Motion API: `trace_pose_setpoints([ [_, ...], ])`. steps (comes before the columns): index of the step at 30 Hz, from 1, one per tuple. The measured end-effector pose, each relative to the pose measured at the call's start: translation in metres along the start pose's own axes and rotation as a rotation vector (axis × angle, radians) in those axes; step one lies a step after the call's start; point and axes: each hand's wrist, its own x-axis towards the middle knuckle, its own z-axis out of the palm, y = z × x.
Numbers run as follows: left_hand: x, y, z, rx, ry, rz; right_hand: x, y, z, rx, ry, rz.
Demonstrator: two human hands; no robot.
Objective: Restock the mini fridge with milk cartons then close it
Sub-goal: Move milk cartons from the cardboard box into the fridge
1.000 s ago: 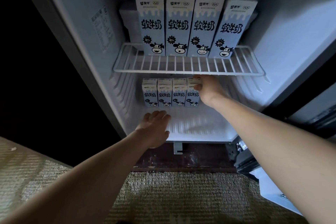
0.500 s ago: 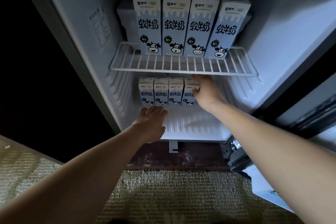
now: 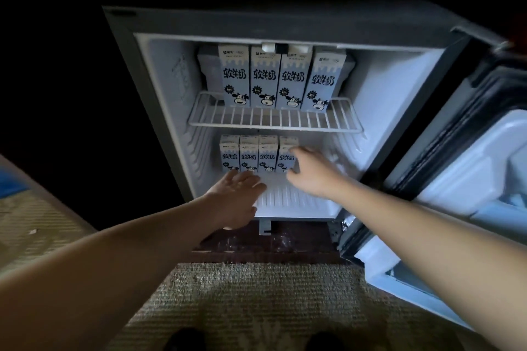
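Observation:
The mini fridge stands open, its door swung out to the right. Several tall blue-and-white milk cartons stand in a row on the wire shelf. Below, a row of several small milk cartons stands at the back of the fridge floor. My right hand is spread just in front of the rightmost small carton, fingertips at its face, holding nothing. My left hand hovers palm down over the fridge floor's front edge, fingers apart and empty.
A woven rug covers the floor in front of the fridge, with a dark wooden strip at its base. A pale surface lies at the left. Door shelves jut out at the right. Two dark shoe tips show at the bottom edge.
The view has pulled back from the fridge, showing its top and door. My right hand has let go of the rightmost small carton and drawn back a little. My left hand stays low at the front.

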Motion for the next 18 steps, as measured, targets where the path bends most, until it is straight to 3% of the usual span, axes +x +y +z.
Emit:
trace_pose_setpoints([
  [6, -0.060, 0.001, -0.036, -0.027, 0.047, -0.020, -0.052, -0.055, -0.030, -0.007, -0.053, -0.130],
  [13, -0.172, -0.024, -0.075, -0.103, 0.148, -0.178, -0.106, -0.149, -0.062, -0.061, -0.010, -0.276],
  [18, -0.258, -0.030, -0.092, 0.016, 0.277, -0.205, -0.142, -0.231, -0.072, -0.045, -0.025, -0.419],
])
